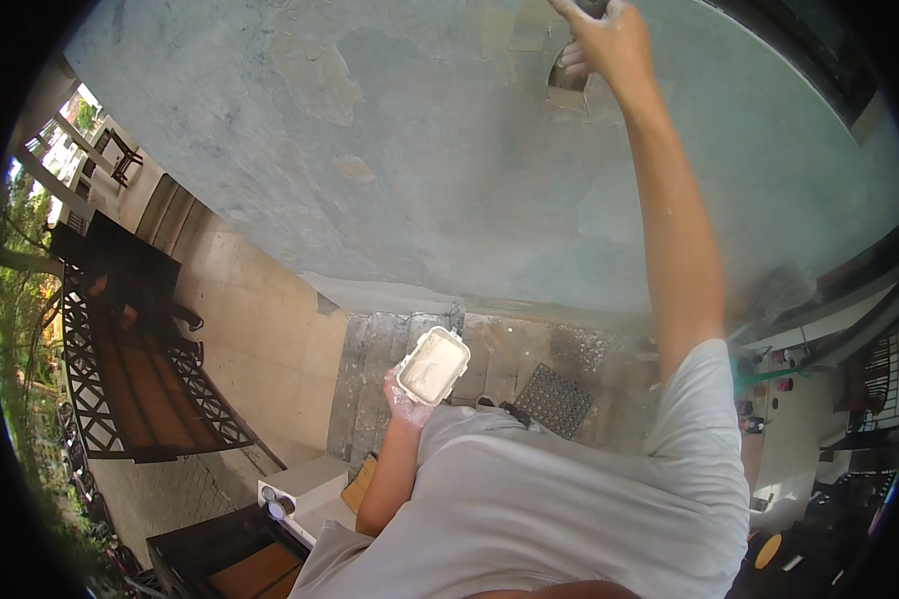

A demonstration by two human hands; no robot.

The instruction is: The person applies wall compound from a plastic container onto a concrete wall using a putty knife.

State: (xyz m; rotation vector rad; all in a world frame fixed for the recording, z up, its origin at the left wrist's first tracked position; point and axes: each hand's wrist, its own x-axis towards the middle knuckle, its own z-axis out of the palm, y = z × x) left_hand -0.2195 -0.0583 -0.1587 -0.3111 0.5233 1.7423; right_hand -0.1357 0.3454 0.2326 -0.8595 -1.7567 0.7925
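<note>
My right hand [609, 35] is raised high on a pale blue-grey plastered wall [440, 160], gripping a metal putty knife [569, 85] whose blade lies at the wall beside small beige patches. My left hand [408, 402] is down in front of my body, dusted white, holding a rectangular white plastic container [433, 364] with off-white paste in it.
Below the wall are a worn concrete step and floor with a perforated mat [554, 399]. At left are a tan tiled floor [260, 299], a black lattice metal panel [150, 399], steps, a chair and plants. A white ledge [305, 479] stands lower left; clutter lies at right.
</note>
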